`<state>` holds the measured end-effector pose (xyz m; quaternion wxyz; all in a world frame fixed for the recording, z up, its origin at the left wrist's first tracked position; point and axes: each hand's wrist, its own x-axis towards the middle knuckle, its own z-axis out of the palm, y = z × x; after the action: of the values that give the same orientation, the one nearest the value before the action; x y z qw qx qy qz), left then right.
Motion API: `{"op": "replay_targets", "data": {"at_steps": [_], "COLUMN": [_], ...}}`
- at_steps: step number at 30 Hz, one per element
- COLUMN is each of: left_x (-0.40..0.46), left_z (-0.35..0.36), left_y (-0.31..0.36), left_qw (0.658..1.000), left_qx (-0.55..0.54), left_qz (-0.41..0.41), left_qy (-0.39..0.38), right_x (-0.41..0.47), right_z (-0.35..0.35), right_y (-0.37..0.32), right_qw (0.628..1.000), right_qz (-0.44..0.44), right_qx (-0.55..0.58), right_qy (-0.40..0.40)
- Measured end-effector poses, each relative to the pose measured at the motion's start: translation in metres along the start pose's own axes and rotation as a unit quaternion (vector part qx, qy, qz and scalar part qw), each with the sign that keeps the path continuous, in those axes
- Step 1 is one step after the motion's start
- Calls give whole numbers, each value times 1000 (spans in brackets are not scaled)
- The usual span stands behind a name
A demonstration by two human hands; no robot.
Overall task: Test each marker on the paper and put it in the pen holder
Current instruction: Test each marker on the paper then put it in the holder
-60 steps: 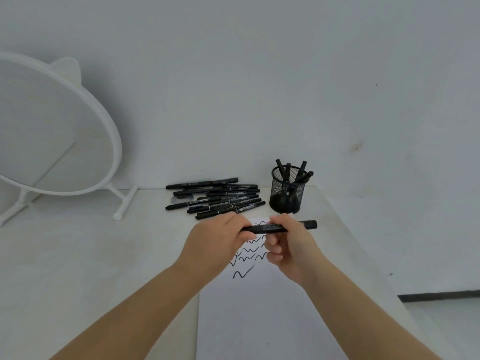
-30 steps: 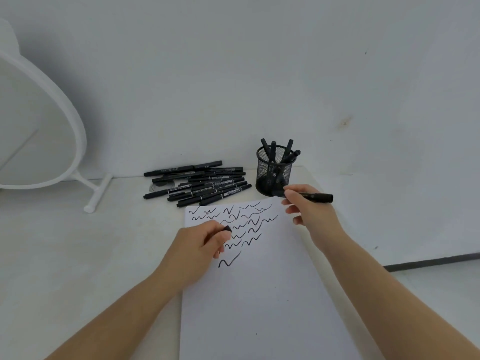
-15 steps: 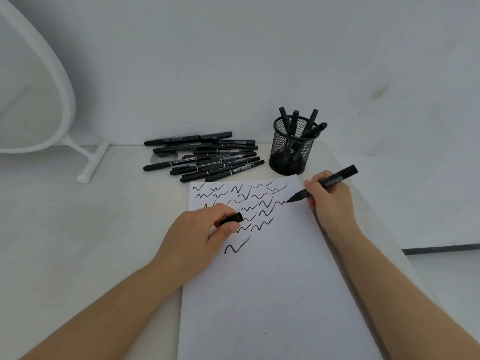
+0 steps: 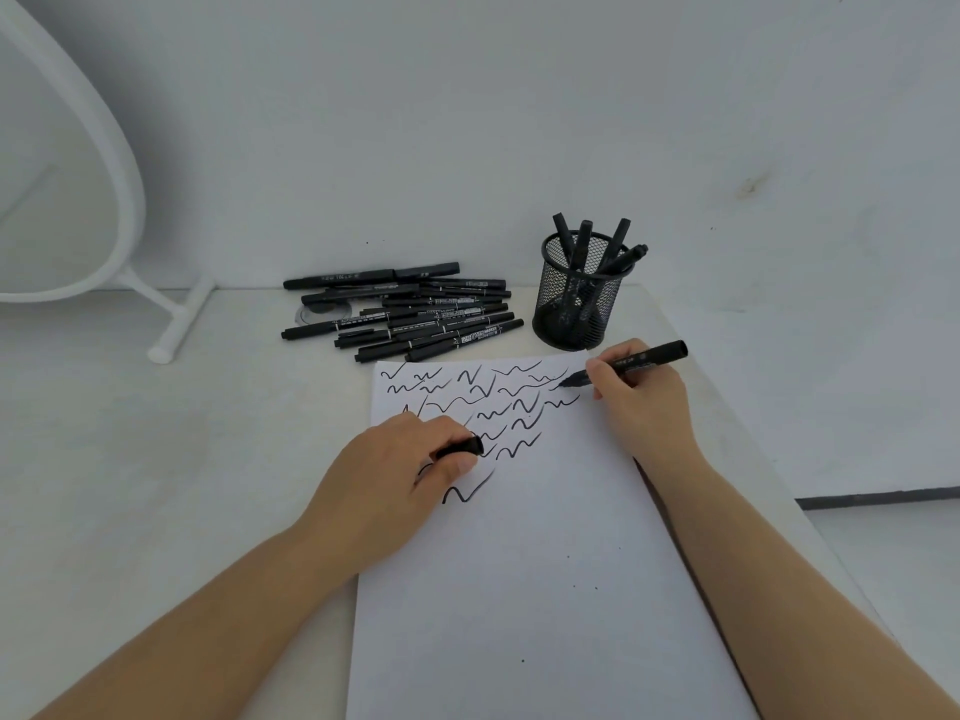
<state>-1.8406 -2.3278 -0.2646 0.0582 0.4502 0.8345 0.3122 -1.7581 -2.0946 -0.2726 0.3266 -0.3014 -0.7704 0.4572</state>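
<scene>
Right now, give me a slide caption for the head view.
Right hand tests a marker on scribbled paper while left hand holds its cap.

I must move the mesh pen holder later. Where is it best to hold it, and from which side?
Probably grip the pen holder round its mesh wall, below the rim, coming from the right side: markers stick out of the top, and the marker pile lies at its left.

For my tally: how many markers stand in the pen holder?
4 show in the mesh pen holder: one at the left, two in the middle, one leaning right. Others may hide inside.
</scene>
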Motion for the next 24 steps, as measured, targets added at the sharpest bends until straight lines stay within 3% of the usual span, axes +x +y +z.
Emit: {"op": "replay_targets", "data": {"at_steps": [6,9,12,16,19,21,24], "left_x": [-1,-1,-1,-1,-2,-2,-2], "left_z": [-1,-1,-1,1,0,0,0], "left_y": [0,0,0,2,1,1,2], "left_qw": [1000,1000,1000,1000,999,999,999], "left_qx": [2,1,-1,-8,-13,-16,-23], "left_qz": [2,2,-5,-11,-9,-1,0], "left_qy": [-3,-3,4,18,37,42,42], "right_x": [-1,-2,-9,-23,-30,-34,-37], "right_z": [-5,-10,-12,-10,-4,-1,1], "right_y": [0,-7,-19,-32,-37,-38,-38], "right_qw": [999,996,990,983,951,934,938], "right_qz": [20,-18,-65,-52,-1,19,9], "right_qx": [-17,-25,59,175,274,309,282], "right_qy": [26,82,113,-20,-140,-178,-200]}}
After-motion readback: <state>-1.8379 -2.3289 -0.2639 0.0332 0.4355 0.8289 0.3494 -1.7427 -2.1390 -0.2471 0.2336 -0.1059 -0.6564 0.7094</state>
